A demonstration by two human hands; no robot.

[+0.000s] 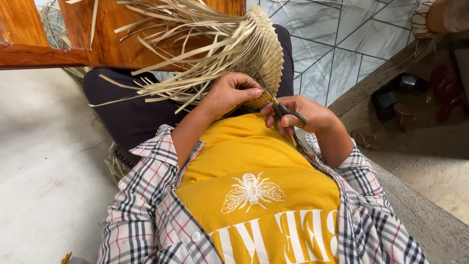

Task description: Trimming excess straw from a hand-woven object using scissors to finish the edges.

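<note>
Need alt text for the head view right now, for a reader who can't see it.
Looking down, the person's left hand pinches the edge of a half-woven straw piece with loose strips, while the right hand holds small dark-handled scissors against it. It rests over the lap, above a yellow shirt.

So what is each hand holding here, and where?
Right hand holds scissors by the handles. Left hand pinches the woven piece at its edge.

Home doorstep, marbled tile floor (342, 44), concrete step (420, 215), shoes (391, 95) by the threshold, wooden furniture (44, 39)
</note>
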